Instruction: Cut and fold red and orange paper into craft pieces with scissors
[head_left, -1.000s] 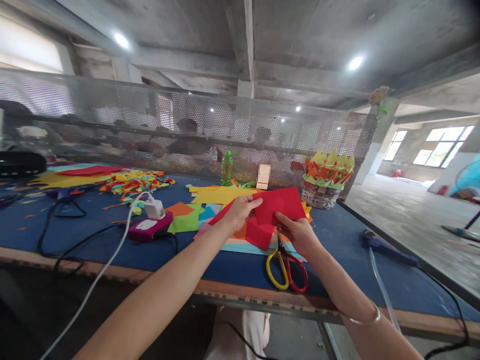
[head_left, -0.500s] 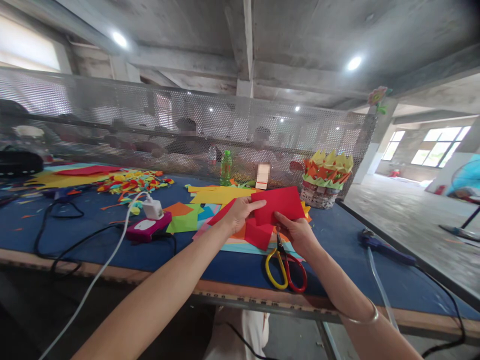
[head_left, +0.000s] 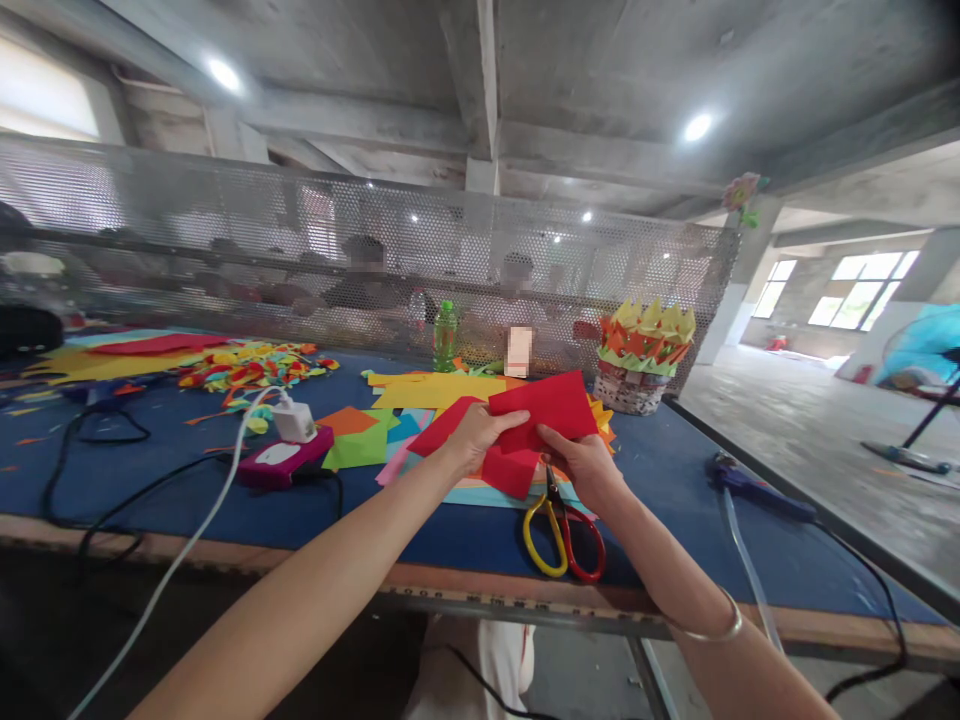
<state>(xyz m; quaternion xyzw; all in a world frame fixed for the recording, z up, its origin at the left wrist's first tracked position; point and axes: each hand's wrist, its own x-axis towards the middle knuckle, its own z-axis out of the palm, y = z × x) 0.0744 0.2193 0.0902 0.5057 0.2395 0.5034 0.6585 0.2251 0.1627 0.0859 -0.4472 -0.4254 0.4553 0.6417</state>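
A sheet of red paper (head_left: pixel 559 402) is held up above the table between my two hands. My left hand (head_left: pixel 480 432) pinches its left side, thumb on top. At the lower edge my right hand (head_left: pixel 581 457) grips the same sheet between thumb and fingers. Below lie more red pieces (head_left: pixel 511 472) on a spread of coloured sheets, yellow paper (head_left: pixel 424 389) among them. Scissors (head_left: pixel 564 535) with one yellow and one red handle rest just under my right hand, their blade tips partly hidden by the paper.
A pink power socket (head_left: pixel 285 458) with a white plug stands left, cables trailing. Behind it is a heap of paper scraps (head_left: pixel 259 367). A green bottle (head_left: pixel 445 338) and a basket of folded paper (head_left: pixel 637 390) stand by the mesh partition. A glue gun (head_left: pixel 765 492) lies right.
The whole view has shifted slightly, so things appear a little further left. Both hands still hold the red paper, with almost the same grip.
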